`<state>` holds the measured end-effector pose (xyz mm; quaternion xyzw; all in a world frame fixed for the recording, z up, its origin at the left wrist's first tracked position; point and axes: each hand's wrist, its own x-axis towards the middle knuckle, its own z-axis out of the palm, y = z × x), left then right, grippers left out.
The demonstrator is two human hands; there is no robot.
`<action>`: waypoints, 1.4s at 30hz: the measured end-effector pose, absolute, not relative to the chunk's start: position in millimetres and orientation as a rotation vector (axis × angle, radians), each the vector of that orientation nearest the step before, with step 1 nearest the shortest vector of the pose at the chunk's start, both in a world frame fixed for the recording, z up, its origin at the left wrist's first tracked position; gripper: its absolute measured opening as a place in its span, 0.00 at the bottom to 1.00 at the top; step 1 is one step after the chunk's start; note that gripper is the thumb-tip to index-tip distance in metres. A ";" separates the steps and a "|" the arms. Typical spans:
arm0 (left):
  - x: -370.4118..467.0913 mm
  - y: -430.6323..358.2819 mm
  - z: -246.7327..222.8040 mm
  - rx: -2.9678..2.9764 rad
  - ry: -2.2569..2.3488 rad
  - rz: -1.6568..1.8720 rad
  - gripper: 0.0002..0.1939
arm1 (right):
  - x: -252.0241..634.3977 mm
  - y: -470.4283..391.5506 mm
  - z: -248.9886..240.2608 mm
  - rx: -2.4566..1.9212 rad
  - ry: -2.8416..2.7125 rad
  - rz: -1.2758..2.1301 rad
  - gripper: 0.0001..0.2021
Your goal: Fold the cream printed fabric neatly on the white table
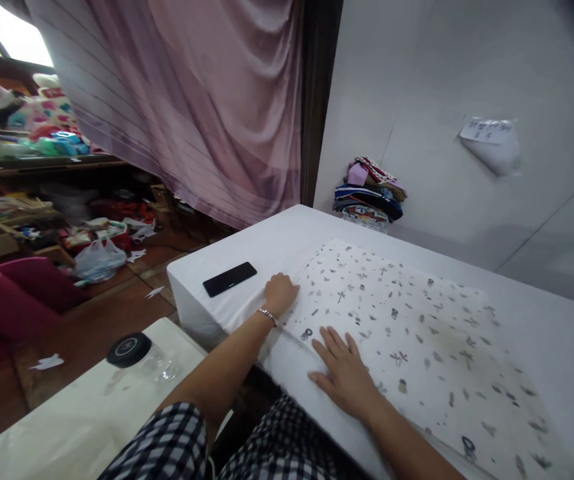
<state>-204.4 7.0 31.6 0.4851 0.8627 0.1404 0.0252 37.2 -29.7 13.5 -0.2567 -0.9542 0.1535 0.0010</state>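
Note:
A white cloth (417, 333) printed with small grey palm trees, leaves and other motifs lies spread flat on a table with a white cover (271, 233). My left hand (281, 295), a bracelet at its wrist, is closed at the cloth's left edge and seems to pinch it; the fingertips are partly hidden. Spread flat near the cloth's front edge, my right hand (344, 370) presses on it with open fingers. A black phone (230, 279) rests on the table cover, left of my left hand.
Folded clothes (371, 193) are stacked against the grey wall (431, 87). At lower left stands a pale side table (81, 407) with a clear, black-lidded container (129, 349). A pink curtain (217, 100) hangs behind. Bags, boxes and a magenta roll (21, 293) crowd the floor.

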 end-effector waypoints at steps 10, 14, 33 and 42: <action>-204.7 7.8 23.5 1.531 2.635 0.514 0.10 | 37.7 -29.6 14.5 -0.801 -2.989 0.486 0.32; -212.0 9.5 19.8 1.455 2.649 0.545 0.10 | 37.7 -29.4 14.0 -0.809 -2.992 0.502 0.32; -206.2 16.4 21.5 1.473 2.614 0.552 0.13 | 38.4 -28.4 12.2 -0.803 -2.979 0.548 0.32; -203.8 42.0 17.7 1.498 2.621 0.578 0.11 | 38.0 -27.8 12.5 -0.792 -2.982 0.567 0.32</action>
